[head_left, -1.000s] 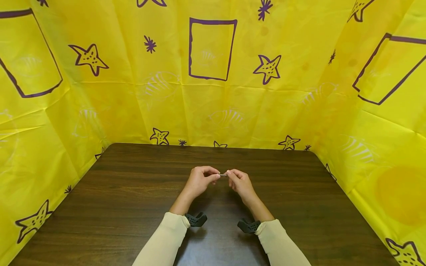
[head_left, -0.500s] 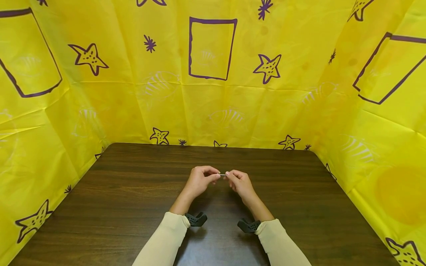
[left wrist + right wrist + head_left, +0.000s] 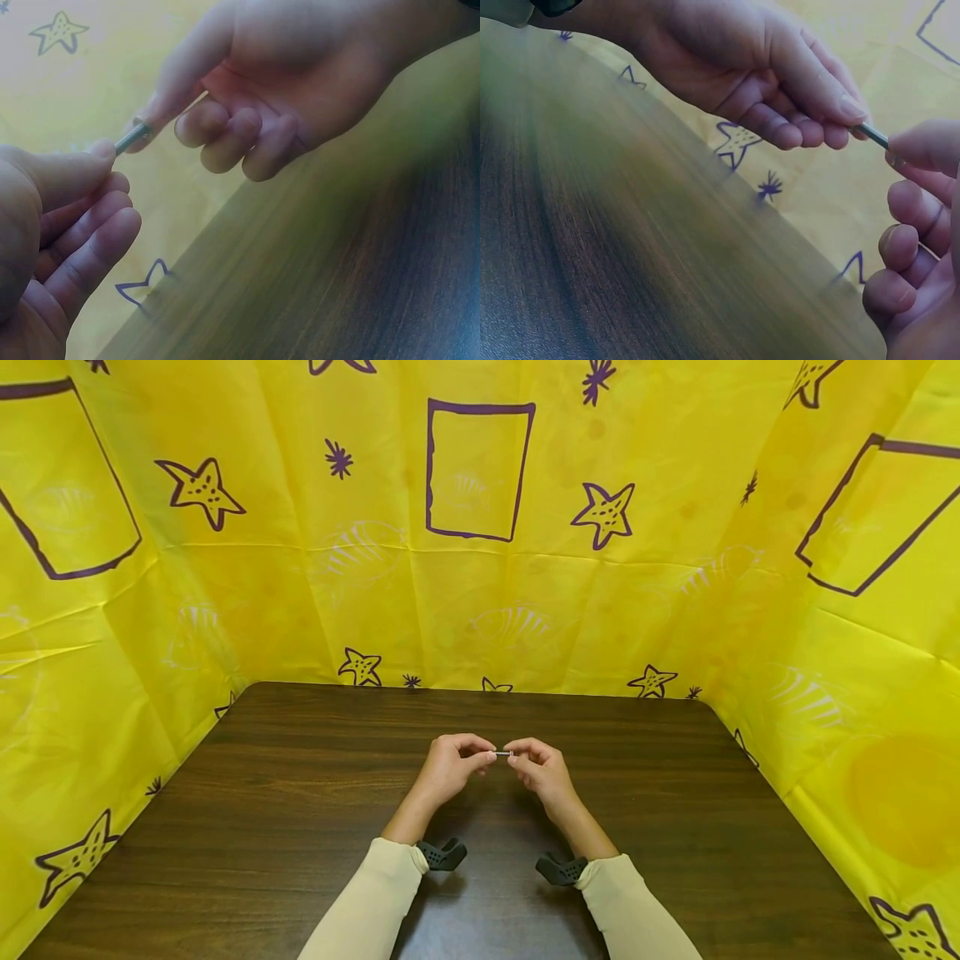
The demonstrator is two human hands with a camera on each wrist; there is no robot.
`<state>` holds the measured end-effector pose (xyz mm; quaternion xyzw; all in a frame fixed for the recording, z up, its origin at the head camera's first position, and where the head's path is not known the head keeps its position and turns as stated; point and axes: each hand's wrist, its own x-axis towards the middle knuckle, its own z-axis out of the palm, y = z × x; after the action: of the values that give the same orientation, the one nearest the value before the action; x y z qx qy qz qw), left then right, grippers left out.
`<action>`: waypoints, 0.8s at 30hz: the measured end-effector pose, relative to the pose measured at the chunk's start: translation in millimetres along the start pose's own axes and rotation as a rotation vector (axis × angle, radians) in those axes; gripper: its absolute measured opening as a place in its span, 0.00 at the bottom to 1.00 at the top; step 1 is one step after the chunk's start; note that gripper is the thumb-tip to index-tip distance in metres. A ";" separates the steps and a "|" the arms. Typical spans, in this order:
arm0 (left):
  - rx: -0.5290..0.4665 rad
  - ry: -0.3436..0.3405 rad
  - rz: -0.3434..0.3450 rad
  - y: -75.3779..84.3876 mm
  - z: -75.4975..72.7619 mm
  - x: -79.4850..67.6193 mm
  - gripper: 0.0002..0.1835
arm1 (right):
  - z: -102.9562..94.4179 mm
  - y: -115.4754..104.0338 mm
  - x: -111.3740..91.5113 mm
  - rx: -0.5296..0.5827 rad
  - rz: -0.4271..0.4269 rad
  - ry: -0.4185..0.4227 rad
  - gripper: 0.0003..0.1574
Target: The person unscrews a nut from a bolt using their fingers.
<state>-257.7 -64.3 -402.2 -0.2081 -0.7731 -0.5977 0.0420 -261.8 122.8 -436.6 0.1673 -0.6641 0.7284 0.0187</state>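
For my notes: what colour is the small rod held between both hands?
The rod looks grey and metallic, clearest in the left wrist view.

The right hand (image 3: 542, 766) is brought a little nearer to the left hand (image 3: 450, 767) than half a second ago, so that less of the thin metal pin (image 3: 502, 753) is left showing between the two sets of fingertips. The right index finger (image 3: 522, 747) is now arched higher over the pin's end, where it was held lower and flatter a second ago. In the wrist views the pin (image 3: 132, 138) is seen pinched at both ends, held above the table (image 3: 300, 777).
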 end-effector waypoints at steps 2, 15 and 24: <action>0.000 0.002 -0.009 -9.4 1.2 3.6 0.05 | -0.7 1.0 0.6 0.004 -0.025 -0.013 0.13; 0.006 0.013 -0.027 -37.7 3.9 11.2 0.04 | -0.2 4.1 2.3 -0.075 0.049 0.060 0.16; 0.024 0.007 -0.009 -37.6 4.0 11.4 0.03 | -5.0 26.7 9.6 -0.143 0.085 0.129 0.25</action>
<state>-281.3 -64.9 -433.8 -0.2020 -0.7811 -0.5892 0.0442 -278.7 122.6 -460.0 0.0901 -0.7184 0.6884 0.0423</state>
